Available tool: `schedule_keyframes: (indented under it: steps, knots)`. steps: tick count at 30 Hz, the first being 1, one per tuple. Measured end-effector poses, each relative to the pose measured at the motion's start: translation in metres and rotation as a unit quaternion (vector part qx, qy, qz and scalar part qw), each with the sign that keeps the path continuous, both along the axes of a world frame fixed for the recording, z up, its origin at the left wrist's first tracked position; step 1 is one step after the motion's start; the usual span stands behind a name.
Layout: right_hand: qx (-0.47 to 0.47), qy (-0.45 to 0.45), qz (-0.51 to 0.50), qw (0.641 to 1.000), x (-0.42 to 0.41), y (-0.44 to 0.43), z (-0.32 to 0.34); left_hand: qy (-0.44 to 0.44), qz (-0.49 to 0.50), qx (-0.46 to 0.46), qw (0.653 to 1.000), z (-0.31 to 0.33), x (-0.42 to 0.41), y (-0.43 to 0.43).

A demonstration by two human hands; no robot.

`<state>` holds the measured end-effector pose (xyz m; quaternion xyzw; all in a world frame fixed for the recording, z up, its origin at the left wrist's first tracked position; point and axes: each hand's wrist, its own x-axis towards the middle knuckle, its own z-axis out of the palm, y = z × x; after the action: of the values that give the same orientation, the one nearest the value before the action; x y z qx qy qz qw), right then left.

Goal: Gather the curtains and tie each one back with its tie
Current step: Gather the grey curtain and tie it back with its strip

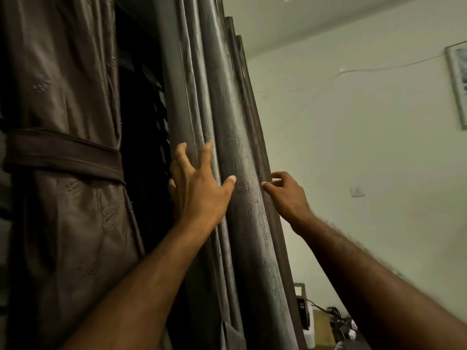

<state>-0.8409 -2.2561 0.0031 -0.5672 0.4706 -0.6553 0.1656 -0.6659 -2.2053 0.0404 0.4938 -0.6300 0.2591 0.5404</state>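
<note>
Both forearms [141, 286] reach up to the right curtain [237, 127], which hangs loose in long folds by the wall [353, 147]. The left hand [199, 190] lies spread flat on the inner folds, apparently to sweep them sideways. The right hand [288, 195] pinches the outer edge, likely to anchor it. The left curtain [63, 236] is already cinched by its tie [63, 157].
</note>
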Motion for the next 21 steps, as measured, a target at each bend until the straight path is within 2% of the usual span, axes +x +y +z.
schedule_keyframes:
  steps: [6, 8, 10, 13, 16, 19, 21]
  knots:
    - [-0.011, 0.048, 0.050, 0.998, -0.001, -0.088, 0.018, 0.000, 0.093, -0.005, 0.996, 0.010, -0.003, -0.072]
    - [-0.048, 0.051, 0.077, 0.995, 0.011, -0.115, 0.023, 0.044, 0.107, 0.016, 0.993, 0.014, -0.006, -0.093]
    - [-0.113, 0.058, 0.081, 0.989, 0.028, -0.135, 0.022, 0.124, 0.101, 0.019, 0.987, 0.020, -0.012, -0.108]
    - [-0.169, 0.085, 0.130, 0.973, 0.055, -0.151, 0.014, 0.194, 0.111, -0.012, 0.975, 0.025, -0.020, -0.120]
    - [-0.171, 0.103, 0.214, 0.956, 0.065, -0.159, 0.012, 0.156, 0.144, -0.047, 0.976, 0.030, -0.018, -0.125]
    - [-0.097, 0.007, 0.378, 0.921, 0.056, -0.163, 0.020, 0.111, 0.168, -0.069, 0.977, 0.036, -0.008, -0.125]
    - [-0.054, -0.043, 0.446, 0.892, 0.045, -0.167, 0.030, 0.096, 0.163, -0.076, 0.979, 0.039, -0.002, -0.123]
